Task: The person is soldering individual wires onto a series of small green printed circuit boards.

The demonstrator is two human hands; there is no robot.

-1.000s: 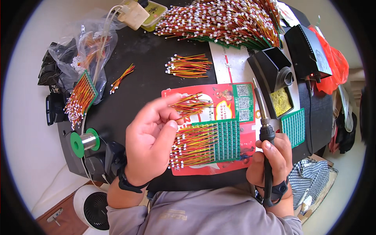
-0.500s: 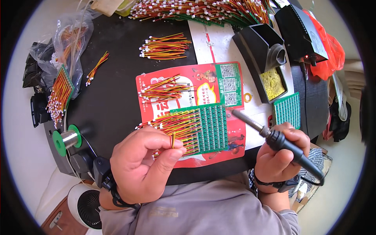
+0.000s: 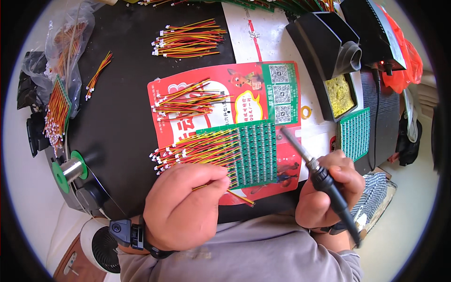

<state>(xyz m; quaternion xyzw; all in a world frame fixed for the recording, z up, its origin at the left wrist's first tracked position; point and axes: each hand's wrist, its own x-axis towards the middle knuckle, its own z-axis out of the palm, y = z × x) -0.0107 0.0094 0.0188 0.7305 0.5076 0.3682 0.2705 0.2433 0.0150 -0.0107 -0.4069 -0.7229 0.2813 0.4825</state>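
Observation:
My left hand [image 3: 185,207] pinches a short red and yellow wire lead [image 3: 242,198], whose free end sticks out to the right past the fingertips. The rest of that lead is hidden inside the hand. Just beyond lies a green circuit board panel [image 3: 257,155], with several rows of small parts and many wire leads [image 3: 199,146] fanning from its left side, white connectors outward. Wrapped in my right hand [image 3: 331,188] is a soldering iron [image 3: 321,177]; its metal tip points up and left, close to the panel's right edge.
Under the panel is a red printed sheet [image 3: 162,129] with loose leads on it. A solder spool [image 3: 70,170] stands at left. At right are an iron stand [image 3: 319,42] with a yellow sponge [image 3: 339,96], a second panel [image 3: 355,134] and a black box with a lit red light [image 3: 376,37].
My left hand has turned over, so the lead now points rightward. The iron has swung to a steeper slant, its tip still near the panel. The whole view has shifted slightly.

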